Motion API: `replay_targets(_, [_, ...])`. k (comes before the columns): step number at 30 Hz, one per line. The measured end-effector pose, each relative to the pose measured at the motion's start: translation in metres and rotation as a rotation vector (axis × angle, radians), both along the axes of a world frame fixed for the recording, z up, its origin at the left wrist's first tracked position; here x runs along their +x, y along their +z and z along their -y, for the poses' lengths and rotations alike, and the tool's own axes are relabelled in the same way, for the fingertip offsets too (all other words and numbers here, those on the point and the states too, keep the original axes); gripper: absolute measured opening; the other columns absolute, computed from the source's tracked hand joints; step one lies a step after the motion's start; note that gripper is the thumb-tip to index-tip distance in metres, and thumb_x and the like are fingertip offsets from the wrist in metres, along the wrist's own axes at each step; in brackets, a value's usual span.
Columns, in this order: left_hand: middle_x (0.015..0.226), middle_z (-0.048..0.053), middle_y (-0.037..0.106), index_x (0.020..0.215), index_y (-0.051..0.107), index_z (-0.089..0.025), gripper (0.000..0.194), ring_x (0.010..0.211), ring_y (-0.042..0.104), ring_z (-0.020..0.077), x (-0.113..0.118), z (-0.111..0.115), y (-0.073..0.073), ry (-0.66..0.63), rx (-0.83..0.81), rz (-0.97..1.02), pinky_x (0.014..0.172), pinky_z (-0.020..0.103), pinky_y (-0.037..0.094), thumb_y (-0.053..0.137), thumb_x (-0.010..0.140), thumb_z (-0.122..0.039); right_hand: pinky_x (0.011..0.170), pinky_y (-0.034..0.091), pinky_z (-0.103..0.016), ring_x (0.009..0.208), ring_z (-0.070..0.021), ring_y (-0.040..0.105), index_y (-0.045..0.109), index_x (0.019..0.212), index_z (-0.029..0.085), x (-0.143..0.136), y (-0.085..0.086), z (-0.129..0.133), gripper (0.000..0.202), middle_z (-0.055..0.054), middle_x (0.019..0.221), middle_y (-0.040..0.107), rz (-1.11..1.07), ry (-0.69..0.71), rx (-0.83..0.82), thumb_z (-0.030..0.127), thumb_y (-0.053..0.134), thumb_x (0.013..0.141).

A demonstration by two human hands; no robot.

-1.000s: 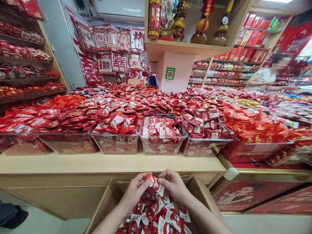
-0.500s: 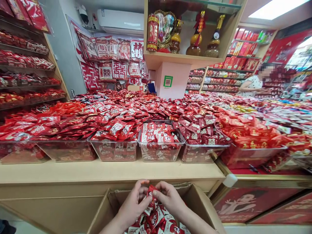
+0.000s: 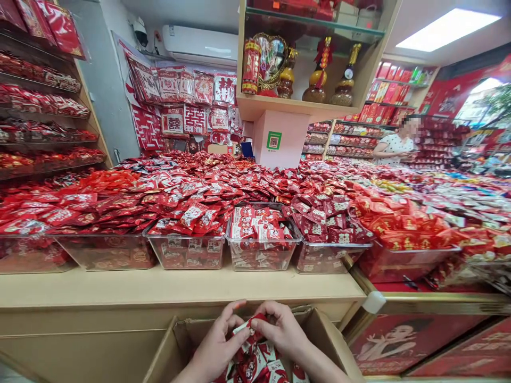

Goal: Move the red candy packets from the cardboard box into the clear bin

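Note:
Over a cardboard box, both hands come together on red-and-white candy packets. My left hand has its thumb and curled fingers around a packet with a pale face. My right hand pinches a red candy packet between thumb and index finger, its tip touching the left thumb. Below them, more loose candy packets fill the box. Directly ahead on the counter, a clear plastic bin contains similar red-and-white packets, laid in rows.
The wooden counter runs across in front of me, lined with clear bins and heaped red packets. A display cabinet overhangs the heap. At the right, a glass-topped case has a white corner guard. A person stands at the back right.
The camera view has tilted up slightly, so the scene sits lower. My hands remain together over the box, and the packet between them has turned, showing more white.

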State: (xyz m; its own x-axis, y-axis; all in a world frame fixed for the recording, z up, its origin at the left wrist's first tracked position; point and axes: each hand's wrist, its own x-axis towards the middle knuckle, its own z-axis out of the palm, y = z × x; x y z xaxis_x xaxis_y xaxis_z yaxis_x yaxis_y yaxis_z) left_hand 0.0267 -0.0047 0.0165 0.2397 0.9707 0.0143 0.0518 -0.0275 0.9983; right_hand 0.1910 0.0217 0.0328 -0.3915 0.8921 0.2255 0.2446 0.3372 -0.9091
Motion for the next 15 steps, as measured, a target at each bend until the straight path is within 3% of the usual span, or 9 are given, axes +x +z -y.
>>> replay_targets(2, [0.076,-0.002,0.056,0.11,0.042,-0.022,0.037,0.071,0.051,0.0132,-0.004,-0.002,-0.001,-0.002,-0.012,-0.025,0.067,0.023,0.039,0.045,0.078,-0.038,0.058,0.04,-0.022,0.062,-0.0126,0.052,0.058,0.065,0.016,0.007,0.028,0.0,0.013,-0.001,0.063,0.058,0.029,-0.068,0.14,0.026,0.053,0.072])
replay_targets(5, [0.076,0.0,0.059,0.097,0.052,-0.02,0.029,0.071,0.052,0.0144,-0.012,-0.005,-0.01,0.013,-0.013,-0.217,0.066,0.023,0.039,0.041,0.078,-0.039,0.057,0.04,-0.021,0.063,-0.0124,0.053,0.058,0.074,0.017,0.018,0.088,-0.014,0.015,-0.002,0.068,0.059,0.021,-0.18,0.309,0.029,0.049,0.075])
replay_targets(9, [0.074,-0.001,0.062,0.087,0.059,-0.02,0.02,0.071,0.053,0.0157,-0.02,-0.008,-0.03,-0.006,0.07,-0.537,0.068,0.023,0.039,0.049,0.071,-0.025,0.061,0.04,-0.022,0.067,-0.0133,0.054,0.057,0.082,0.018,0.018,0.163,-0.077,0.016,-0.002,0.075,0.062,0.26,-0.39,0.498,0.029,0.048,0.075])
replay_targets(12, [0.077,0.0,0.064,0.084,0.061,-0.02,0.021,0.073,0.054,0.0162,-0.023,-0.009,-0.042,-0.086,0.077,-0.669,0.068,0.022,0.039,0.049,0.067,-0.02,0.071,0.039,-0.025,0.08,-0.016,0.055,0.058,0.085,0.017,0.005,0.187,-0.143,0.017,-0.005,0.087,0.062,0.545,-0.529,0.454,0.024,0.046,0.076])
replay_targets(15, [0.081,-0.001,0.066,0.087,0.062,-0.023,0.022,0.074,0.055,0.0167,-0.025,-0.011,-0.044,-0.181,0.074,-0.703,0.065,0.022,0.039,0.05,0.067,-0.025,0.071,0.04,-0.026,0.083,-0.0185,0.056,0.06,0.084,0.014,-0.014,0.185,-0.195,0.015,-0.009,0.087,0.062,0.651,-0.525,0.373,0.019,0.049,0.074])
